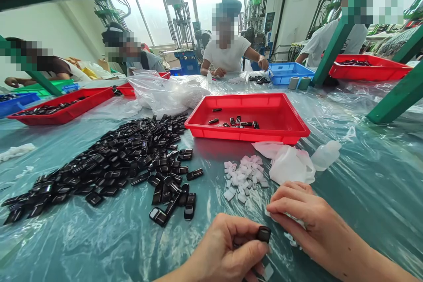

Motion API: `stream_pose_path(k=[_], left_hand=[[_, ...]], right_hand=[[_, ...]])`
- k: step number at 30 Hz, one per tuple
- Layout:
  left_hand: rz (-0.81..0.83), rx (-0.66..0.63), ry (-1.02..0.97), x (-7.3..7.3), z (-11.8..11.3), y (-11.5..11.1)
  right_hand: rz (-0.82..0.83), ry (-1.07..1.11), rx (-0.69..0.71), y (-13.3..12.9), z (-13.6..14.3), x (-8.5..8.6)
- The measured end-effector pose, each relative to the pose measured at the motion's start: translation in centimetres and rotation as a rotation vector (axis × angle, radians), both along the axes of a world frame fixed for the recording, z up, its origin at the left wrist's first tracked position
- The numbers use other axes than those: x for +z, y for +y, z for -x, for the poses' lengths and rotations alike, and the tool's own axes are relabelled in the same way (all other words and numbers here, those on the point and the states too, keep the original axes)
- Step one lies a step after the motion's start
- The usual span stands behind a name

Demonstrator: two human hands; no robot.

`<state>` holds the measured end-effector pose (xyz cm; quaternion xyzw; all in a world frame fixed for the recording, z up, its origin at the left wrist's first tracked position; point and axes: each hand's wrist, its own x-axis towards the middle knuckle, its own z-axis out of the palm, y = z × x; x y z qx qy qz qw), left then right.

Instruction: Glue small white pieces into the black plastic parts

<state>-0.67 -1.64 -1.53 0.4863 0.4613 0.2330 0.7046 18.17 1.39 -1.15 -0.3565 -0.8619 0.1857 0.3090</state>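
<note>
Between thumb and fingers of my left hand [231,246] is a small glossy black plastic piece [263,233], its rounded end sticking out past the fingertips. My right hand [307,220] is just to the right, fingers pinched together, with a bit of white showing at the tips. Beyond both hands lies a small pile of translucent white pieces [246,176]. A large heap of black plastic pieces [132,154] spreads to the left, several loose ones at its near edge. Small white scraps [291,239] lie under my right hand.
A red tray [247,133] with several black pieces stands ahead. Right of the white pile sits a crumpled white bag [291,165]. Green posts [395,92] rise at the right. A co-worker [228,53] sits across the plastic-covered table [109,246]; other people work on both sides.
</note>
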Motion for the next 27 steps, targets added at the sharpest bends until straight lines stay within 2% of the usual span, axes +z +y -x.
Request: stream_pose_path(k=[3, 5, 11, 13, 27], left_hand=[[-0.001, 0.002, -0.018, -0.2, 0.1, 0.0], [0.001, 0.003, -0.025, -0.3, 0.1, 0.1], [0.011, -0.007, -0.027, -0.3, 0.1, 0.1], [0.014, -0.009, -0.022, -0.2, 0.2, 0.1], [0.003, -0.040, -0.004, 0.3, 0.2, 0.0]], right_hand=[[-0.085, -0.038, -0.002, 0.0, 0.0, -0.2], [-0.069, -0.016, 0.003, 0.0, -0.1, -0.2], [0.183, 0.172, 0.034, -0.7, 0.1, 0.7], [0.206, 0.209, 0.060, -0.9, 0.2, 0.9], [0.030, 0.199, 0.067, -1.6, 1.1, 0.3]])
